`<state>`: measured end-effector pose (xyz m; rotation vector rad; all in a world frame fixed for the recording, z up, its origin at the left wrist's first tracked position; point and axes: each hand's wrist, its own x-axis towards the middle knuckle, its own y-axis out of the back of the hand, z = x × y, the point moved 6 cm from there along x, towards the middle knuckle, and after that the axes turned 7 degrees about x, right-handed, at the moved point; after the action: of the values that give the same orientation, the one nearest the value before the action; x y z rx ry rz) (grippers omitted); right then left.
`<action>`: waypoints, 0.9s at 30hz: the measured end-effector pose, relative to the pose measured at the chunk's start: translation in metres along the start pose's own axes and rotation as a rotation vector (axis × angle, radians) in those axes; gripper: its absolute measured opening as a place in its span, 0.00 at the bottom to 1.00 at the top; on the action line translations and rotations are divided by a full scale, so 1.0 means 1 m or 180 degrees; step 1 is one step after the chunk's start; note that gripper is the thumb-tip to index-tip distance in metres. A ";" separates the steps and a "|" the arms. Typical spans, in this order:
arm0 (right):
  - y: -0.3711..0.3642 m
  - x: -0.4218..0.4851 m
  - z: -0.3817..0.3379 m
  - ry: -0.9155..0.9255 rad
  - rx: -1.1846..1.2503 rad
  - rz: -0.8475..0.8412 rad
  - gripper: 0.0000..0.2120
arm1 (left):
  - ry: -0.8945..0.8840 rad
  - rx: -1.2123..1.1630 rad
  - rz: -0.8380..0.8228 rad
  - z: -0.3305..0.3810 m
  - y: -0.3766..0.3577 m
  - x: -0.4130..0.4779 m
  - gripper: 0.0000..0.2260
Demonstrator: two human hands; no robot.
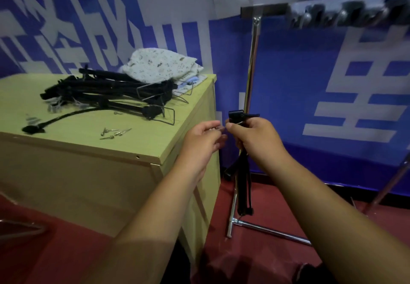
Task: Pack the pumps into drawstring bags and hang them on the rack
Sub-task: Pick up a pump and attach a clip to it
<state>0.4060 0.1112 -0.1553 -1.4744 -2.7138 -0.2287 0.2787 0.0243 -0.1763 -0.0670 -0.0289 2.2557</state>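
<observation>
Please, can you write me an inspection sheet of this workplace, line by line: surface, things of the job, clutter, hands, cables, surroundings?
Surface: pale wooden cabinet top, left of the hands.
Job's things: heap of black pumps and patterned cloth bags at the cabinet's back; one pump held upright; chrome rack behind it.
Clutter: small metal needles loose near the front edge.
Hands: right hand grips the held pump below its head; left hand pinches a thin metal piece beside it.
Cables: nothing seen; a loose black hose lies on the cabinet.
Surroundings: blue and white banner, red floor.
</observation>
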 end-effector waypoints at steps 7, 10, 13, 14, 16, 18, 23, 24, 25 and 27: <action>-0.046 -0.016 -0.057 0.0039 0.0242 -0.0298 0.11 | -0.0340 0.0144 0.0318 0.051 0.058 -0.032 0.14; -0.073 -0.023 -0.067 -0.0084 0.0557 -0.0486 0.09 | -0.0347 0.0204 0.0346 0.064 0.083 -0.044 0.13; -0.094 -0.035 -0.077 -0.0178 0.0688 -0.0525 0.07 | -0.0370 0.0224 0.0414 0.072 0.115 -0.053 0.11; -0.101 -0.038 -0.080 -0.0227 0.0736 -0.0549 0.07 | -0.0389 0.0307 0.0525 0.075 0.128 -0.055 0.10; -0.114 -0.043 -0.084 -0.0340 0.0794 -0.0612 0.08 | -0.0476 0.0686 0.0900 0.079 0.161 -0.057 0.07; -0.125 -0.048 -0.087 -0.0442 0.0823 -0.0677 0.11 | -0.0588 0.1245 0.1341 0.082 0.197 -0.056 0.05; -0.144 -0.055 -0.092 -0.0523 0.0772 -0.0747 0.12 | -0.0514 0.2539 0.1840 0.082 0.259 -0.045 0.08; -0.146 -0.055 -0.092 -0.0541 0.0775 -0.0746 0.12 | -0.0498 0.2696 0.1836 0.082 0.263 -0.041 0.07; -0.148 -0.055 -0.091 -0.0559 0.0783 -0.0742 0.12 | -0.0474 0.2855 0.1824 0.081 0.266 -0.037 0.07; -0.150 -0.054 -0.089 -0.0568 0.0756 -0.0738 0.12 | -0.0464 0.3147 0.1776 0.080 0.267 -0.028 0.06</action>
<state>0.3065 -0.0275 -0.0891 -1.1699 -2.9246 0.2230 0.0857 -0.1662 -0.1075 0.6871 1.1323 2.5513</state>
